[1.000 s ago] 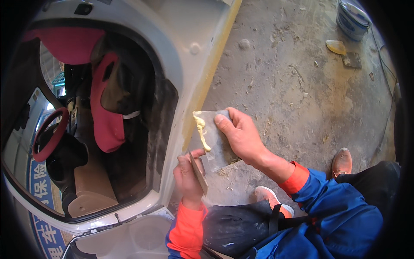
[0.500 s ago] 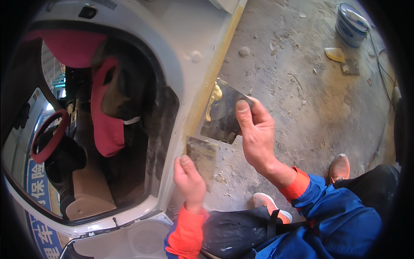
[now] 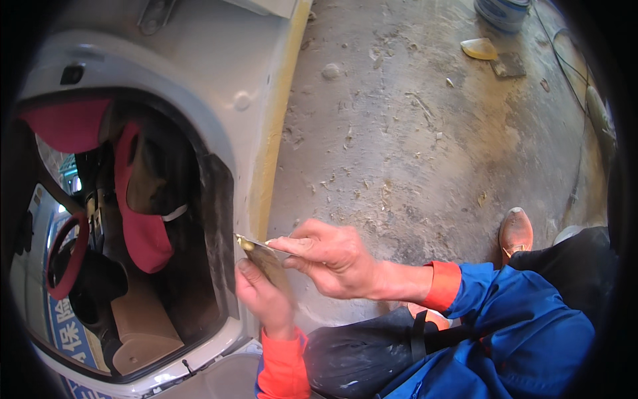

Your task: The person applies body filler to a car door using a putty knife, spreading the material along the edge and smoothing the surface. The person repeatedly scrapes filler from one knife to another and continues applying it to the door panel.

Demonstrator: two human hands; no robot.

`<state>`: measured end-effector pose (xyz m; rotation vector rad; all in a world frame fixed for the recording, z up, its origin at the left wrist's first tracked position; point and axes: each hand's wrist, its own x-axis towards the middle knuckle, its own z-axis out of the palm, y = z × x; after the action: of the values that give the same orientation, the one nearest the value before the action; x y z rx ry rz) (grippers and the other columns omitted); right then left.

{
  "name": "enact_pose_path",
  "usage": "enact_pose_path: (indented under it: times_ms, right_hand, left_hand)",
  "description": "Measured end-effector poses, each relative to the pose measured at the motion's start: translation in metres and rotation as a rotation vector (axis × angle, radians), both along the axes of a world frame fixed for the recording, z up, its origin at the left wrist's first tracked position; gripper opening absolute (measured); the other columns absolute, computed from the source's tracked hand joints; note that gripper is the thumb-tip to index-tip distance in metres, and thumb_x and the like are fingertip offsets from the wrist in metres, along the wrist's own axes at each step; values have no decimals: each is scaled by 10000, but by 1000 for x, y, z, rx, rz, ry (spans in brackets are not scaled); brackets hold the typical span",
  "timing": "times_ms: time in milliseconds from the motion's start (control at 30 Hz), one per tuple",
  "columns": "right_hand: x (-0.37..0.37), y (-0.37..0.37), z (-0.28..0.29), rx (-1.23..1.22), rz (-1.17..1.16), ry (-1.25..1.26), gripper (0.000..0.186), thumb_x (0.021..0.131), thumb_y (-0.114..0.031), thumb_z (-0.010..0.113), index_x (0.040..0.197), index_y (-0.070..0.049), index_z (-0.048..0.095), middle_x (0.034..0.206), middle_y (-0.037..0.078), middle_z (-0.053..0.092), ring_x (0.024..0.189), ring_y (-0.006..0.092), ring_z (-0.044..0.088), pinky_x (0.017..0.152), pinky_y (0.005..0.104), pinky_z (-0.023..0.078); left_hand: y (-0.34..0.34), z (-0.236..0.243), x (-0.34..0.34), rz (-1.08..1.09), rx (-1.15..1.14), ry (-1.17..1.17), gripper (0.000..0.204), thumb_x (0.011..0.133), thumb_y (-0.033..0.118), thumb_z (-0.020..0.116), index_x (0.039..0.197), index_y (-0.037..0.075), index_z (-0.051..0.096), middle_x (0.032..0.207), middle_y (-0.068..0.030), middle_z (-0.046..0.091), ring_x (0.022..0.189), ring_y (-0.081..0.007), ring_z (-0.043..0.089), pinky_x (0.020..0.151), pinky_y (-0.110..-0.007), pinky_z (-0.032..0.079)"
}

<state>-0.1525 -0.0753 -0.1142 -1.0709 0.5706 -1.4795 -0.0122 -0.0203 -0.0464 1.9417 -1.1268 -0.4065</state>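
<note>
My left hand grips a thin square spreading plate, its fingers closed at the lower left of it. My right hand pinches a second thin metal plate, seen nearly edge-on. That plate's far edge meets the top of the left one, where a lump of pale yellow paste shows; whether the paste sits on one or both is hard to tell. Both hands are just beside the silver car body, low along its yellow-coated edge strip.
The car's opening shows pink seat covers and a steering wheel. On the scuffed concrete floor lie a bucket, a yellow scraper, a dark square plate and cables. My orange shoe is at right.
My right hand has come down and left, turning its plate from flat to edge-on onto the left plate. The view has shifted, so the bucket sits higher and farther left.
</note>
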Motion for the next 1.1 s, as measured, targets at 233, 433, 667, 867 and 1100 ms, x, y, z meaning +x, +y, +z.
enact_pose_path:
  times_ms: [233,433,667,867,1100]
  right_hand:
    - [-7,-46,-26,46,-16,153,125,959,-190,680,988,-69,669,777,71,608,669,203,617,623,337,485]
    - [13,-70,-14,374,264,-492,430,1046,-388,554,918,15,634,774,6,584,787,93,497,719,316,461]
    - [-4,-54,-58,765,248,-71,351,1016,-333,628,884,-8,640,798,5,617,773,98,535,693,300,472]
    - [15,-42,-60,730,10,-311,327,1061,-346,605,929,-50,563,789,-53,543,732,27,432,611,235,395]
    - [24,-38,-43,772,51,-103,302,1022,-281,653,921,-6,576,760,37,590,713,104,497,622,326,453]
  left_hand:
    - [-5,2,-8,-65,-28,573,275,1091,341,468,943,113,506,623,33,372,489,-55,290,422,-222,202]
    - [4,-21,-22,-78,350,734,209,1049,335,493,1049,136,558,669,23,417,500,-72,334,426,-238,222]
    - [-17,-20,0,-115,155,63,353,1098,390,495,1075,39,525,962,-19,608,779,-70,558,565,-235,464]
    - [-18,-28,-16,-133,129,6,257,1081,267,545,1134,33,450,947,-55,605,752,-71,556,521,-225,493]
    - [-16,-26,-24,-226,283,-296,209,1074,215,564,1071,17,496,794,-8,570,619,-48,496,510,-219,438]
